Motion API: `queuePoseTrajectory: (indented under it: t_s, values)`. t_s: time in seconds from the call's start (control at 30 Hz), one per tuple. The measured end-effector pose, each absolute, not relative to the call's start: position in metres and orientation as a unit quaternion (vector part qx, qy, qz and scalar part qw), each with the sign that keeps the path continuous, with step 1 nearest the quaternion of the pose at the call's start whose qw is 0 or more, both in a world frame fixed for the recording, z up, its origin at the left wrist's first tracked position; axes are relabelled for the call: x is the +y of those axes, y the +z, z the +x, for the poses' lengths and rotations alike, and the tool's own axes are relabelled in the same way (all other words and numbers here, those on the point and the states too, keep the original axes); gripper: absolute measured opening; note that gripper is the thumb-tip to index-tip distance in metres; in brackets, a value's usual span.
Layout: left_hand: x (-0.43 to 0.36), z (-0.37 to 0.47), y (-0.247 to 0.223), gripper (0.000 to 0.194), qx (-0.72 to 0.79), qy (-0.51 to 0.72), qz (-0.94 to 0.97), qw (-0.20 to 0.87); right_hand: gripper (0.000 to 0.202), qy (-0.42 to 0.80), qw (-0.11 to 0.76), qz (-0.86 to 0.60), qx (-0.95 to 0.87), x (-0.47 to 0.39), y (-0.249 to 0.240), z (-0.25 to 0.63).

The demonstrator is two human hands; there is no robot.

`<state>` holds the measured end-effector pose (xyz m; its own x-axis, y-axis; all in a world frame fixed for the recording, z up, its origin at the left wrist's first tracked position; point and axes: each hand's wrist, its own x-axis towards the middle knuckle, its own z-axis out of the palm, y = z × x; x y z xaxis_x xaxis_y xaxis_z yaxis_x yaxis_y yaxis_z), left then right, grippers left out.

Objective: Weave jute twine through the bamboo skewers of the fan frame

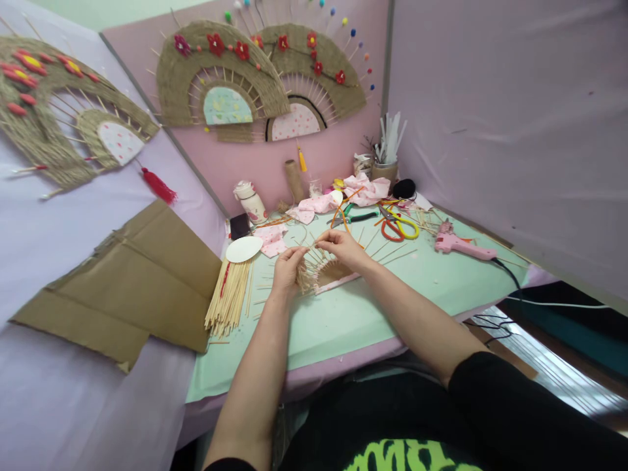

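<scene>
Left hand [289, 267] and right hand [339, 247] observed pinched closed on twine [312, 246], the stick fan's half-round base [335, 272] lying at five o'clock from their fingertips.

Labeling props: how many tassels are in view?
2: the red tassel beneath the left fan, and the yellow tassel beneath the right fan on the pink wall. Others may be hidden.

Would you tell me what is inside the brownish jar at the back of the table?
White strips stand in the jar, their upper parts fanning above its rim. Their lower ends, and anything deeper inside, are hidden by its wall.
</scene>
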<state>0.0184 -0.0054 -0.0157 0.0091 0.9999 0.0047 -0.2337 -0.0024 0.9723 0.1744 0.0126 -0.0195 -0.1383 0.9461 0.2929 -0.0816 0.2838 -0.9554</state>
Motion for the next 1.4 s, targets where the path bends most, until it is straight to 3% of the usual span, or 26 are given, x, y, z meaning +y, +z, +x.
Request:
queuePoseTrajectory:
  t_s: [0.2,0.47,0.8,0.97,1.3,1.4]
  values:
    - [-0.0107,0.0152,-0.0125,0.028,0.368,0.471,0.433,0.674,0.020,0.520,0.532,-0.337,-0.577,0.0094,-0.0172,0.1736]
    - [-0.0112,0.0155,-0.0125,0.027,0.380,0.460,0.434,0.675,0.026,0.659,0.505,-0.270,-0.488,0.0081,-0.0179,0.1722]
    - [-0.0079,0.0145,-0.0138,0.028,0.363,0.476,0.405,0.691,0.025,0.722,0.465,-0.235,-0.455,0.0043,-0.0138,0.1754]
    - [-0.0108,0.0162,-0.0102,0.029,0.346,0.489,0.401,0.693,0.022,0.620,0.497,-0.313,-0.520,0.0054,-0.0166,0.1717]
    - [-0.0061,0.0168,-0.0161,0.030,0.394,0.550,0.434,0.595,0.022,0.372,0.567,-0.371,-0.634,0.0061,-0.0198,0.1668]
    - [-0.0047,0.0173,-0.0185,0.026,0.386,0.575,0.447,0.566,0.014,0.327,0.571,-0.392,-0.643,0.0053,-0.0202,0.1672]
